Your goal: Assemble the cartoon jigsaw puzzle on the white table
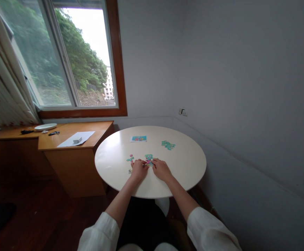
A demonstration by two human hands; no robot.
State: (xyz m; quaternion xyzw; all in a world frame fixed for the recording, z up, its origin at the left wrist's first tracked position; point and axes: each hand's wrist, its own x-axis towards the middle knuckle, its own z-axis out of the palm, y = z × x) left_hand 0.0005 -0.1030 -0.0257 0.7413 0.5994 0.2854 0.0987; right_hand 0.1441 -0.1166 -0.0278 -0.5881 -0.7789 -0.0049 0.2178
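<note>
A partly joined jigsaw puzzle, mostly green and blue with pink near its lower part, lies flat on the round white table. My left hand is closed at its lower left, fingers bent down onto a puzzle piece that they mostly hide. From the right, my right hand has its fingers pressed together on the puzzle's edge. Loose jigsaw pieces in green and pink lie just left of my left hand. One small pale piece sits beside my left wrist.
A picture card lies toward the table's far side. Right of it is a heap of green puzzle pieces. A wooden desk at the left carries paper, a small grey box and a white plate. Walls stand behind and right.
</note>
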